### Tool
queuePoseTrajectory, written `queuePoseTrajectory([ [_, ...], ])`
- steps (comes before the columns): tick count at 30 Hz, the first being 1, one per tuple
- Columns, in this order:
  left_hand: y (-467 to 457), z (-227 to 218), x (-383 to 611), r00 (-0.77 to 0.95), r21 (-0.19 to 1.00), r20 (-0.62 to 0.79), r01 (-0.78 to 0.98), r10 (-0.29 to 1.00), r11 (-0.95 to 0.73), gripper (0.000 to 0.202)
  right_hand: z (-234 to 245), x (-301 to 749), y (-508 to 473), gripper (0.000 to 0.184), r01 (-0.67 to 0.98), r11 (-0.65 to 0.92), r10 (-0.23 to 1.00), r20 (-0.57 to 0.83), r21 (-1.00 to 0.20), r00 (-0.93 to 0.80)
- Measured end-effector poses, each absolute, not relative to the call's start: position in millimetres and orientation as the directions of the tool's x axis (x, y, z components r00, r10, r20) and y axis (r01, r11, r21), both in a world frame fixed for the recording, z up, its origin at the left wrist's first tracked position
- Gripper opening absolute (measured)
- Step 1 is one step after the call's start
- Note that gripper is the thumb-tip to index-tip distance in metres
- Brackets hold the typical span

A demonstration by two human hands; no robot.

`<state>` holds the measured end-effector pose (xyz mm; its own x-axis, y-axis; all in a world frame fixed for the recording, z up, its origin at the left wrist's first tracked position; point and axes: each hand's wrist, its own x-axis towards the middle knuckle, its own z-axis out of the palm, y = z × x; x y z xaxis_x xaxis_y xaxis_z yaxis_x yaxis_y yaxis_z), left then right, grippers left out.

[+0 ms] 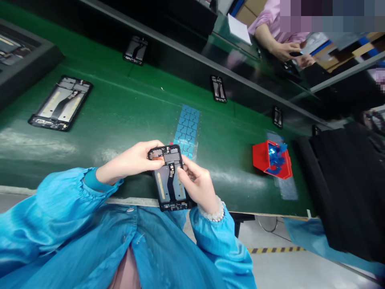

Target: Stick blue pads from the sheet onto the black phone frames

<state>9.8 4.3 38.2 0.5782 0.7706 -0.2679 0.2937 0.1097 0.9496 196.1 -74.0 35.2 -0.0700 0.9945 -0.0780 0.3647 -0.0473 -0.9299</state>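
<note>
We face a green bench (pixel 129 116), striped floor tape (pixel 279 250) near right, a co-worker's hands (pixel 284 52) far right. Over the near edge, our left hand (pixel 135 159) and right hand (pixel 199 184) grasp a phone housing (pixel 164 185) by its sides, open face up, long axis near-to-far, far end leaning left.

No text, brand or number is legible. Small pale print is present on the dark ribbon cable (pixel 171 185) of the held phone (pixel 164 182), but its characters are too small to resolve; the dark line marks on the blue sheet (pixel 187 127) likewise cannot be read as letters or digits. The only distinguishable marking is the diagonal black-and-yellow striping on the tape (pixel 276 249) applied to the floor (pixel 270 271).
</note>
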Motion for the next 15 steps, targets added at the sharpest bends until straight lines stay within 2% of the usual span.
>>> queuePoseTrajectory([
  [5,6.1,38.2,7.4,0.597,0.945,-0.286,0.306,0.750,0.117,0.021,39.1,196.0,-74.4,0.041,0.423,-0.019,0.995,-0.060,-0.906,-0.083],
  [8,3.8,38.6,7.5,0.608,0.963,-0.255,0.233,0.752,0.138,0.027,38.9,198.1,-72.4,0.041,0.358,-0.081,0.994,-0.104,-0.930,-0.044],
  [12,2.0,44.4,9.0,0.655,0.933,-0.349,0.178,0.670,0.313,0.044,34.8,201.4,-69.9,0.043,0.259,-0.173,0.984,-0.175,-0.950,0.013],
  [15,2.3,47.9,9.3,0.658,0.924,-0.371,0.188,0.656,0.333,0.046,33.4,202.1,-69.9,0.044,0.245,-0.192,0.981,-0.192,-0.950,0.023],
])
